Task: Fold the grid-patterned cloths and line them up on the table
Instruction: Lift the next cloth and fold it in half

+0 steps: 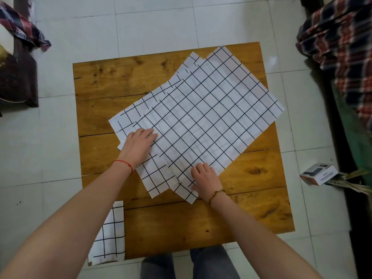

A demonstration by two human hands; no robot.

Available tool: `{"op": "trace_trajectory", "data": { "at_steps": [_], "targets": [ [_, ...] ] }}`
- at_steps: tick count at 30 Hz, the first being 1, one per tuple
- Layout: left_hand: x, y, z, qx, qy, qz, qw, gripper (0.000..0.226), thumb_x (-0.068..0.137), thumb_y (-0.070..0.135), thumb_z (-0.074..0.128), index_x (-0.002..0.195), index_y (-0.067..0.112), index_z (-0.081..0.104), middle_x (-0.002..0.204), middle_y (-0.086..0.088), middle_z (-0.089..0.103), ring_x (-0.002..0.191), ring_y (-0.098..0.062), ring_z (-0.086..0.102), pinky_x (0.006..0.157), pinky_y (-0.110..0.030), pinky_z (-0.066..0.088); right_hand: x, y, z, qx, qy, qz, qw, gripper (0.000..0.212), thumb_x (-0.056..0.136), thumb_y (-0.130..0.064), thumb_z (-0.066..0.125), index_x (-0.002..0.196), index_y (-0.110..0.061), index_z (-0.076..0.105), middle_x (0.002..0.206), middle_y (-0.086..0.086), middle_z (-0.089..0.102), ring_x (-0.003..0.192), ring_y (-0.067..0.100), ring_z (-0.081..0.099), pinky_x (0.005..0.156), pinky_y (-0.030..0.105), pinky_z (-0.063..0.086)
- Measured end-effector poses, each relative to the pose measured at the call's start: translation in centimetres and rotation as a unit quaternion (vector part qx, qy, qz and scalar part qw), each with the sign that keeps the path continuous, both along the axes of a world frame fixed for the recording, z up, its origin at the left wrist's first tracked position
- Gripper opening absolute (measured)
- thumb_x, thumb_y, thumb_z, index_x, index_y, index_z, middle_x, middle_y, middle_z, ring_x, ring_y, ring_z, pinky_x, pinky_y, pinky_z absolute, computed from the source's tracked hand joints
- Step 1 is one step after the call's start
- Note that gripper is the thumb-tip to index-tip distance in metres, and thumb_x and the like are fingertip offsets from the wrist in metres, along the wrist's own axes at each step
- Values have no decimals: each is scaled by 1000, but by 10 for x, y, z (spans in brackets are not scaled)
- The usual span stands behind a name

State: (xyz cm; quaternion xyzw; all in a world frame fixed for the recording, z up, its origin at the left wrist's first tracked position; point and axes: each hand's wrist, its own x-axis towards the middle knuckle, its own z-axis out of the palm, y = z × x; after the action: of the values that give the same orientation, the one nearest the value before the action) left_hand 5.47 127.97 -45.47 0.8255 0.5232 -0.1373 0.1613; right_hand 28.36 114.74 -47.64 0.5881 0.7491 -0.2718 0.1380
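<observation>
Grid-patterned cloths (201, 117) stacked askew, spread flat across wooden table (261, 210). Left hand (138, 143) flat on stack's left edge, fingers extended, pressing. Right hand (205, 181) on near corner, fingers curled against fabric; grasp indeterminate. Folded cloth (109, 234) at table's near-left corner.

A home room: white tiled floor (153, 27), low wooden table (112, 77), plaid clothes (340, 47) heaped alongside.
</observation>
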Motion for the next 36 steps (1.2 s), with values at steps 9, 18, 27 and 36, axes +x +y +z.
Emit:
{"op": "trace_trajectory", "data": {
  "at_steps": [9,18,27,36],
  "targets": [
    [0,-3,-3,-33,-9,7,999,61,84,16,64,140,24,43,150,-3,35,137,-24,30,110,-42,27,22,23,13,-3,169,-216,962,5,93,-20,53,89,-18,56,87,-5,57,85,14,48,73,25,43],
    [12,-3,23,5,-150,82,985,10,90,22,59,94,26,67,114,7,60,116,-15,47,100,-35,30,63,64,67,17,265,-288,920,9,92,-18,55,86,-24,58,75,-5,60,67,5,52,60,18,41],
    [41,3,103,29,-219,89,971,8,95,27,51,96,22,57,84,12,60,89,-11,51,102,-26,25,74,74,115,114,162,-296,934,27,100,-26,30,81,-13,44,65,2,49,59,20,46,57,43,43],
    [47,20,204,66,-253,66,963,6,95,29,53,91,25,56,81,12,64,79,-9,58,102,-32,36,105,98,210,201,193,-211,937,33,97,-41,34,74,-18,43,65,-3,49,63,19,44,60,37,39]
  ]
}}
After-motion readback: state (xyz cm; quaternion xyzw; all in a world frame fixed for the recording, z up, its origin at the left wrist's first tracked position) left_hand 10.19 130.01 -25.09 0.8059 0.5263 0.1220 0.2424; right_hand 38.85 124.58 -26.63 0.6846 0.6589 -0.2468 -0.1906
